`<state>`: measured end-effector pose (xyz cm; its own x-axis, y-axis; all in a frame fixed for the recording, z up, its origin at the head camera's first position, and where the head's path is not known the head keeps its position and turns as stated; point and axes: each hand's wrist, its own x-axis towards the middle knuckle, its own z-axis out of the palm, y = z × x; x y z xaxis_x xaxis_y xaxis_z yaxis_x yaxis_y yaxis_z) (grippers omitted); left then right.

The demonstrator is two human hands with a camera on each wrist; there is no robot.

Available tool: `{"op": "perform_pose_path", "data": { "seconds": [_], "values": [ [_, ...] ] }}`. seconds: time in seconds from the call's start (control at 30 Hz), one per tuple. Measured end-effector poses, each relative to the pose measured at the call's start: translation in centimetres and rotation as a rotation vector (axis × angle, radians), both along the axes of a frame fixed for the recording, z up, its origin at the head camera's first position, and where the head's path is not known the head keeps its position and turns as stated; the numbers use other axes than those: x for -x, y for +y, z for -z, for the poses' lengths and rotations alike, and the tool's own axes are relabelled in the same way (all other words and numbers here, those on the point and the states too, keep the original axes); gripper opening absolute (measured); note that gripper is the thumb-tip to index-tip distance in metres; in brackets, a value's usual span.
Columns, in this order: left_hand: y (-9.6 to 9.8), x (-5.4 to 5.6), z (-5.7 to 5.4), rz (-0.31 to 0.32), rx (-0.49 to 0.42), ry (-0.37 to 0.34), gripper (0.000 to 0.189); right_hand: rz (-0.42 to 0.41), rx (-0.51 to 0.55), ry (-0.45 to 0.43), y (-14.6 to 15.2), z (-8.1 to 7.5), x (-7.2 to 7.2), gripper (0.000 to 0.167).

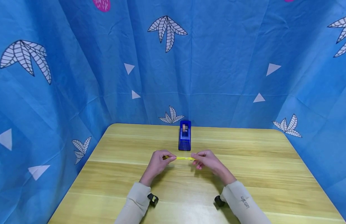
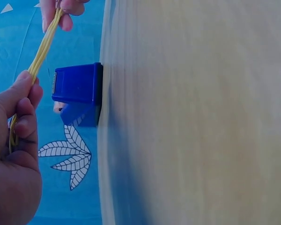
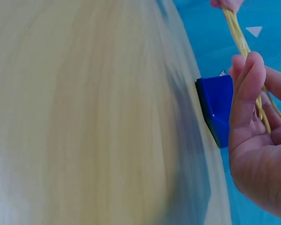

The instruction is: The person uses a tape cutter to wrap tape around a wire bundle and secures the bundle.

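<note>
A bundle of thin yellow cord, its strands folded together, stretches level between both hands. My left hand pinches one end between thumb and fingers, and a dark-looking loop shows inside that palm. At the other end my right hand pinches the strands, with small loops sticking out past its fingers in the right wrist view. A shiny clear patch lies on the cord close to the right fingertips. Just behind the hands stands a blue tape dispenser with a small roll in it; neither hand touches it.
The light wooden table has rounded far corners. Blue curtains with leaf and triangle prints hang behind it and along both sides. Dark wrist cameras are strapped at the sleeve cuffs.
</note>
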<state>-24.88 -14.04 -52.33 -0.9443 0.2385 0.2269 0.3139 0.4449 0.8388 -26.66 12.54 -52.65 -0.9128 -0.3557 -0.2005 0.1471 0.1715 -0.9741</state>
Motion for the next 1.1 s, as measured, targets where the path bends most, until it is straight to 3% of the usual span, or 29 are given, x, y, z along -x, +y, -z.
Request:
{"op": "perform_pose_path", "data": {
  "seconds": [0.23,0.5,0.63,0.8,1.0,1.1],
  "values": [
    [0.12,-0.22,-0.20,0.006,0.022,0.018,0.015,-0.005,0.048,-0.001,-0.13,0.33,0.15,0.036],
    [0.19,-0.34,-0.23,-0.011,0.049,-0.048,0.022,0.097,0.021,0.071,-0.36,-0.06,0.01,0.024],
    [-0.01,-0.30,-0.32,0.056,0.118,-0.051,0.030,0.129,0.016,0.122,-0.43,-0.10,0.04,0.022],
    [-0.15,-0.08,-0.23,0.139,0.184,-0.025,0.024,0.133,0.004,0.202,-0.35,0.07,-0.04,0.021],
    [0.09,0.14,0.00,0.098,0.173,0.019,0.017,0.103,0.021,0.307,-0.35,0.44,0.01,0.019],
    [0.26,0.14,-0.11,0.070,0.179,0.032,0.016,0.098,0.019,0.309,-0.32,0.41,-0.02,0.020]
  ]
}}
